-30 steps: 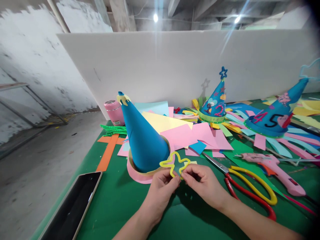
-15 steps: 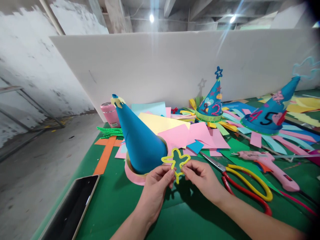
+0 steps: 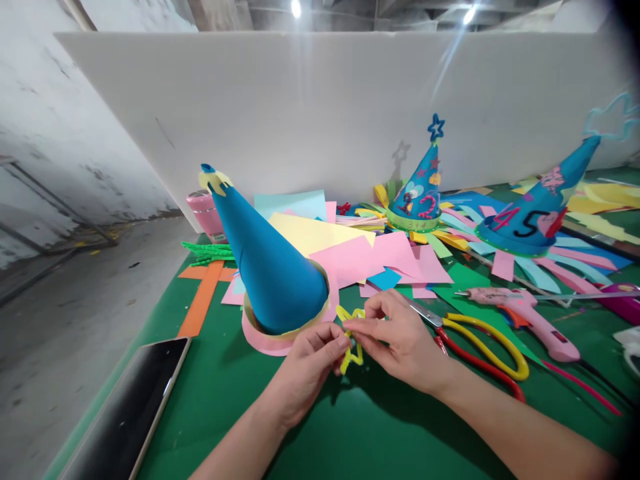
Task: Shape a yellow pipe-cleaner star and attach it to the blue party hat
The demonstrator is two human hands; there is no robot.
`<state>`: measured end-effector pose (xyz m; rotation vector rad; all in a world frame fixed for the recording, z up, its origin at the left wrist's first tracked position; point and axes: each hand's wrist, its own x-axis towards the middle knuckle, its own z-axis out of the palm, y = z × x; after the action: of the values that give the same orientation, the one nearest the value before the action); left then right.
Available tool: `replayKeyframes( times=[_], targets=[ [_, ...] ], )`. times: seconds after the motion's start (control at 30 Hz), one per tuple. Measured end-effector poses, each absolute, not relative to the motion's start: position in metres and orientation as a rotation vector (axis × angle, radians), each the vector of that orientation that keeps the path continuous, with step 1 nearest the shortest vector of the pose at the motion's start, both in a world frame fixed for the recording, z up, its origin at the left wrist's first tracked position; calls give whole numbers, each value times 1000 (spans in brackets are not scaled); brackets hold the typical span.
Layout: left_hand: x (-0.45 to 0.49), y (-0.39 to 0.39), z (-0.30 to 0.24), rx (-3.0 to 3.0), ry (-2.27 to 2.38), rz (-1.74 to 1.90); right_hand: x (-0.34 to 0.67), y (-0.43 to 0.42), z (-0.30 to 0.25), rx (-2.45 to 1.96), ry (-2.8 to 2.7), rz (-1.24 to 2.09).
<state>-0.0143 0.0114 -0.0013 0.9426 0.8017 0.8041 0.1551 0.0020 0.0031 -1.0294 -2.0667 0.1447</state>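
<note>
Between my two hands, above the green table, is a yellow pipe cleaner (image 3: 356, 357) bent into a star-like outline. My left hand (image 3: 315, 357) pinches its left side between thumb and fingers. My right hand (image 3: 400, 340) grips its upper right part, and its fingers hide some of the shape. Just beyond my left hand leans a plain blue paper cone hat (image 3: 275, 273) with a pink brim (image 3: 257, 341) and a pale yellow fringed piece (image 3: 215, 181) near its tip.
Scissors (image 3: 480, 347) and a pink glue gun (image 3: 535, 317) lie to the right. A phone (image 3: 130, 407) rests at the left edge. Behind are coloured paper sheets (image 3: 345, 257), green pipe cleaners (image 3: 207, 252), a pink cup (image 3: 206, 217) and two decorated hats (image 3: 417, 190).
The yellow star shape has turned from facing me to a more edge-on, bunched view. My right hand has moved up and left over it. The whole view has shifted slightly.
</note>
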Motion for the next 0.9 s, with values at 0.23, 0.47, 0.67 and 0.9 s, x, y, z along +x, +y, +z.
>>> replayKeyframes(
  times=[0.23,0.47,0.67,0.9],
  targets=[
    [-15,11,-1,974,836,759,155,2,6,-1045,-2159,51],
    [-16,12,-2,1061,883,763,154,1,3,-1070,-2111,190],
    [-15,10,-1,1103,898,793,151,-2,4,-1071,-2097,276],
    [-15,9,-1,1126,889,802,152,-5,9,-1052,-2144,145]
  ],
)
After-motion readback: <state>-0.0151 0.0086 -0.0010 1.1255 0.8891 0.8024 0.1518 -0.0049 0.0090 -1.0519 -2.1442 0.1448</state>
